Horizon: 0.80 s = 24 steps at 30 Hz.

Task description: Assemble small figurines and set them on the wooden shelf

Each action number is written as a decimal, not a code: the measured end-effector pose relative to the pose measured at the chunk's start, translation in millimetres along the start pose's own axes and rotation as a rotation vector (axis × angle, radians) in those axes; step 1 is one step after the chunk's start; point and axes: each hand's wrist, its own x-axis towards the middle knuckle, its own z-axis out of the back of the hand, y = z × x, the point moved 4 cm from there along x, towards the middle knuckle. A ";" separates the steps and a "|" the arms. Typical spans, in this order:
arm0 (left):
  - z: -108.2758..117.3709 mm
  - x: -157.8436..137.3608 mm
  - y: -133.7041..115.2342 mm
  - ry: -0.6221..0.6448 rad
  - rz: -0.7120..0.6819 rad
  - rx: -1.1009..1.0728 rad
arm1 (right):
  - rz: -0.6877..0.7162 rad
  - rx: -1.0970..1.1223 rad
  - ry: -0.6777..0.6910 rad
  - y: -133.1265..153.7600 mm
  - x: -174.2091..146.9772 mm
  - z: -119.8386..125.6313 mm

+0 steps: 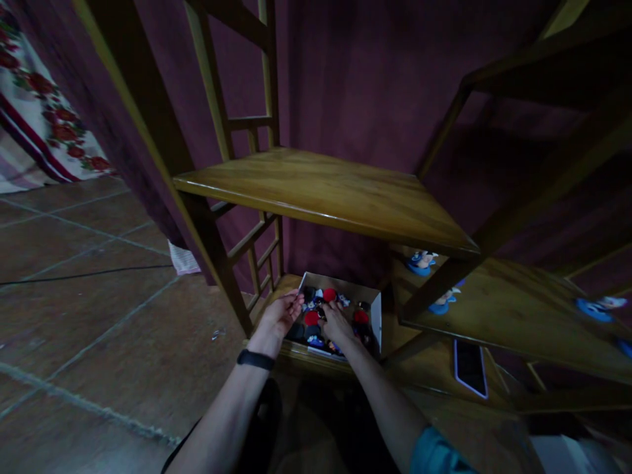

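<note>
A shallow white box (376, 316) rests on the lowest wooden shelf, holding several small figurines with red, black and blue parts. My right hand (338, 322) reaches down into its middle. Its fingers are stretched apart and touch a dark piece (322, 311) among the figurines; I see no lift. At the box's left wall is my left hand (281, 316), palm partly up, with fingers curled toward the thumb. Whatever lies between those fingertips is too small and dark to make out. Among the contents are a red piece (328, 294) and another red piece (361, 316).
A wooden shelf board (316, 187) spans above the box, with an upright post (197, 230) at left. Blue-based figurines (422, 262) stand on the right-hand shelf (513, 309). Below lies a phone (470, 368). A cable (99, 273) crosses the tiled floor.
</note>
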 end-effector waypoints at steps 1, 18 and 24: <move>1.4 0.4 1.9 0.007 0.009 -0.002 | 0.005 -0.006 -0.003 -0.3 0.2 -0.3; 4.8 3.8 6.6 0.017 0.036 0.000 | -0.276 0.511 -0.046 -35.0 18.9 -4.3; 1.5 8.8 7.4 0.010 0.052 -0.004 | -0.244 0.513 -0.073 -39.1 12.3 -3.9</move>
